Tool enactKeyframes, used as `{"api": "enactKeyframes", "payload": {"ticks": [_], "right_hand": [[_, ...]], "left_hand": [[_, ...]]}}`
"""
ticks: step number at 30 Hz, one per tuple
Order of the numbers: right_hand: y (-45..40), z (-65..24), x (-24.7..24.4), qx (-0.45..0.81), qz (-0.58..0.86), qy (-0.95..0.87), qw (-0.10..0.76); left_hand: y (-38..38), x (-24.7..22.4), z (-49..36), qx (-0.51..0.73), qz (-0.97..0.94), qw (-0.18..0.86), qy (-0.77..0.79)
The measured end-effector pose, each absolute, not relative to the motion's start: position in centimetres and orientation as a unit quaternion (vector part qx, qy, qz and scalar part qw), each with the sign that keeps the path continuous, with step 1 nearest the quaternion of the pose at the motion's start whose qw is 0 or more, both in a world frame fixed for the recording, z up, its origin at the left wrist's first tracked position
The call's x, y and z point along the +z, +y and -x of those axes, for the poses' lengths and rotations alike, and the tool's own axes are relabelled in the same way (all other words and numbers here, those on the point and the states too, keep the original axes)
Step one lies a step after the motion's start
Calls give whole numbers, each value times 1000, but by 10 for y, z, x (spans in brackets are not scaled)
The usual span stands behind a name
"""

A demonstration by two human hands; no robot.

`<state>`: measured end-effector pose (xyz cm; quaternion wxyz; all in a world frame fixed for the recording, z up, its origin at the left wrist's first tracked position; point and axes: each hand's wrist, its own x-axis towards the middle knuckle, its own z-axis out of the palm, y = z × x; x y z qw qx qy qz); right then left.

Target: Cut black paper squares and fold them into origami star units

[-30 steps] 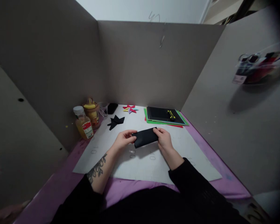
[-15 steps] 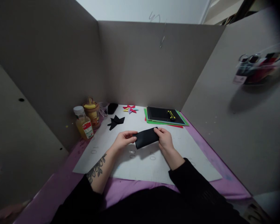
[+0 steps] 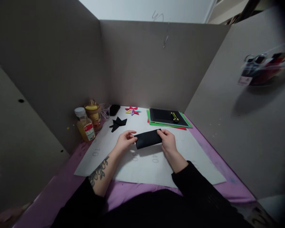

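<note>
A black rectangular piece of folded paper (image 3: 147, 139) is held above the white board (image 3: 133, 174). My left hand (image 3: 124, 140) pinches its left edge between thumb and fingers. Its right end is in the grip of my right hand (image 3: 168, 140), the thumb on top near the upper corner. Behind my left hand, a black folded paper shape with points (image 3: 118, 123) lies on the board. Farther back is a multicoloured paper star (image 3: 133, 110).
Colored sheets (image 3: 158, 116) lie stacked at the back right, with a black and yellow tool (image 3: 174, 117) on top. A juice bottle (image 3: 85, 125), a brown cup (image 3: 94, 114), a clear cup (image 3: 105, 110) and a dark object (image 3: 114, 110) stand or lie at left. Grey panels surround the table.
My left hand has shifted slightly left and up, its fingers a little more raised. The black paper's left end has moved with it, and the paper looks flatter. My right hand has barely moved.
</note>
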<state>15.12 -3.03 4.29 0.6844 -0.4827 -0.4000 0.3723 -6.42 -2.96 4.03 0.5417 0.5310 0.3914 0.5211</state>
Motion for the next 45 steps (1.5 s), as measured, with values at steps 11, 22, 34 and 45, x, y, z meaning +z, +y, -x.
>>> {"api": "enactKeyframes", "payload": {"ticks": [11, 22, 34, 45], "right_hand": [[-35, -150, 35, 365, 499, -537, 574], [-34, -149, 29, 388, 506, -502, 585], [-35, -149, 30, 374, 503, -501, 596], [-38, -149, 33, 344, 477, -501, 635]], "left_hand": [[-16, 31, 72, 627, -406, 504, 434], [-18, 31, 72, 590, -396, 527, 466], [-22, 33, 73, 585, -434, 504, 465], [-17, 28, 74, 609, -394, 531, 438]]}}
